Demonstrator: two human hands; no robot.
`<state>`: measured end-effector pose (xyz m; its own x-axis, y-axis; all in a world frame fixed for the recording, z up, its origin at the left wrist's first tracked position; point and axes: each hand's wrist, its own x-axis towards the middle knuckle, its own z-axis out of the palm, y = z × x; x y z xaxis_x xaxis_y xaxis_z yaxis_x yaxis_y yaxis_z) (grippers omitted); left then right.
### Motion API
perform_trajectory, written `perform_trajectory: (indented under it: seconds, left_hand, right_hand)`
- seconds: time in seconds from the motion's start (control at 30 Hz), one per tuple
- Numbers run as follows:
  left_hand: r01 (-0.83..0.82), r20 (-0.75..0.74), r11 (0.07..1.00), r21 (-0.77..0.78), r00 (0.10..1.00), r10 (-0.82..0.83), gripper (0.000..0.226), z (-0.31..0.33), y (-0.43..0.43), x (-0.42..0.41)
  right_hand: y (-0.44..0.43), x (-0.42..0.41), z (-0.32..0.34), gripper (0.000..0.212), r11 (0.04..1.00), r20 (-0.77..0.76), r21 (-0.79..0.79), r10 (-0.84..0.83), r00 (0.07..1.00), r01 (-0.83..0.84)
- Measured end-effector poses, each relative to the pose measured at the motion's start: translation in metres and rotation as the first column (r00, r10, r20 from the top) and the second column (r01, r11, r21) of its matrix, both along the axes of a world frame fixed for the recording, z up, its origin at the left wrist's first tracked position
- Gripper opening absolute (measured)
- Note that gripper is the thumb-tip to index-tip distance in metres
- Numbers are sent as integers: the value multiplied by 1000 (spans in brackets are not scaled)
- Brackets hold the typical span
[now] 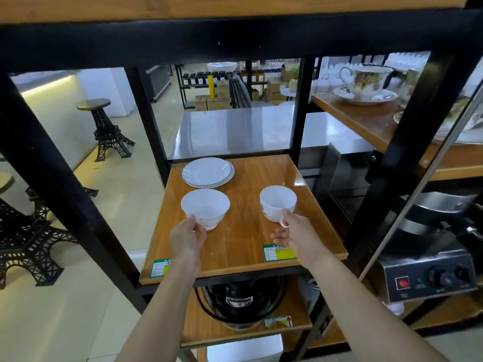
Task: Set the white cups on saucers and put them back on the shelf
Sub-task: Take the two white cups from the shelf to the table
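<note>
Cup handle (pixel 283 223) between right-hand fingers (pixel 287 218)

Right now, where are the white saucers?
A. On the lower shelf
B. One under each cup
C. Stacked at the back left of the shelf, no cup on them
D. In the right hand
C: the saucers lie stacked behind the left cup, bare, while each hand grips a cup.
</note>
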<state>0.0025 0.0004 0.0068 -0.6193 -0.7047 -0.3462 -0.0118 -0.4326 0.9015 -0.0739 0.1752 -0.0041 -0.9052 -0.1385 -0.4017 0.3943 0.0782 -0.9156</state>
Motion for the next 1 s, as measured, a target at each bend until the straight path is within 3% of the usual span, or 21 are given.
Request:
perform_trajectory:
  seconds: [0.2, 0.33, 0.6, 0.83, 0.93, 1.0]
  left_hand:
    - [96, -135, 990, 101, 987, -82, 29, -6, 4, 43]
    - [140, -222, 990, 3, 966, -136, 33, -12, 23, 79]
    - [363, -227, 932, -6, 907, -355, 37, -14, 90, 121]
    - [652, -194, 757, -49, 737, -647, 33, -12, 223, 124]
    - [779, -127, 585, -227, 571, -811, 25, -21, 295, 129]
    - [844, -105, 479, -241, 468, -877, 22, -25, 348, 137]
  right_hand:
    - [9, 54, 3, 32, 988, -85, 16, -155, 984, 157]
    - [28, 110, 1, 17, 972, -155, -59, -234, 960, 228]
    - [103, 182, -12, 26, 862, -100, -91, -507, 856, 499]
    - [228, 252, -12, 32, 686, -193, -58, -721, 666, 726]
    - [292, 292, -9, 33, 564, -211, -62, -814, 542, 823]
    - [337, 321, -10, 35, 473, -222, -50, -864, 452, 880]
